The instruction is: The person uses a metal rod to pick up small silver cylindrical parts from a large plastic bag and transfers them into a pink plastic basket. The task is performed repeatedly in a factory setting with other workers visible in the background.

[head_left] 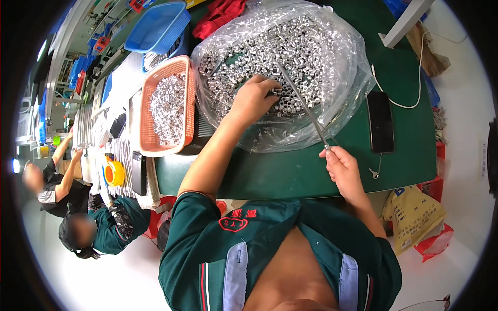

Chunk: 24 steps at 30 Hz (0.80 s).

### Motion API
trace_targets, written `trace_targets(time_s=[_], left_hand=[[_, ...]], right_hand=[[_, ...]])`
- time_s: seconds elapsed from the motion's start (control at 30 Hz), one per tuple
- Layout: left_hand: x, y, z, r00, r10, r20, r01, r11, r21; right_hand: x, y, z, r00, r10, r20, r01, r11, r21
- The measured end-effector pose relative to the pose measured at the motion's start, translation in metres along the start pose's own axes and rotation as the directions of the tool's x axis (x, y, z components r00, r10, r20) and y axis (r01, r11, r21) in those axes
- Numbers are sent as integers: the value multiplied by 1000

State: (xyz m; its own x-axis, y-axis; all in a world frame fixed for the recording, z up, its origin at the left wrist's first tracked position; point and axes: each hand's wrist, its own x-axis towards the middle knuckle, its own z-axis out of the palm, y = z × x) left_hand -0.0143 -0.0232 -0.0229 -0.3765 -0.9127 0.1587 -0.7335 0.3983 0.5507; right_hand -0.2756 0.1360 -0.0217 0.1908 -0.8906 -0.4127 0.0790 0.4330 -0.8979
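Observation:
A clear plastic bag (358, 67) lies spread on the green table, its mouth wide around a heap of small shiny metal sleeves (306, 39). My left hand (251, 99) reaches into the near side of the heap, fingers curled down among the sleeves. Whatever lies between its fingertips is hidden. Lower right of the bag, my right hand (342, 168) is closed around the near end of a long thin metal rod (306, 106). The rod slants up and left over the bag, its far end above the sleeves.
An orange basket (147, 111) of metal pieces stands left of the bag, with a blue basket (155, 28) behind it. Red cloth (218, 15) lies at the back. A phone (381, 122) and white cable (419, 78) lie right. Two people sit at far left near yellow tape (114, 173).

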Motion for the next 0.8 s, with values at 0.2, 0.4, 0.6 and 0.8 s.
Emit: trace_targets(time_s=[0.2,0.4,0.6,0.8], left_hand=[[5,-2,11,996,35,-80,-29,997,78],[-5,-8,6,994,10,-105,-2,997,74],[-10,-12,5,992,51,-117,-44,997,65],[-11,-8,1,996,51,-77,-47,998,50]], right_hand=[[1,2,1,999,-29,-12,29,999,-28],[2,2,2,999,-51,-14,50,997,-62],[3,7,3,995,-104,-3,103,991,-90],[2,4,2,997,-68,-25,65,994,-88]])
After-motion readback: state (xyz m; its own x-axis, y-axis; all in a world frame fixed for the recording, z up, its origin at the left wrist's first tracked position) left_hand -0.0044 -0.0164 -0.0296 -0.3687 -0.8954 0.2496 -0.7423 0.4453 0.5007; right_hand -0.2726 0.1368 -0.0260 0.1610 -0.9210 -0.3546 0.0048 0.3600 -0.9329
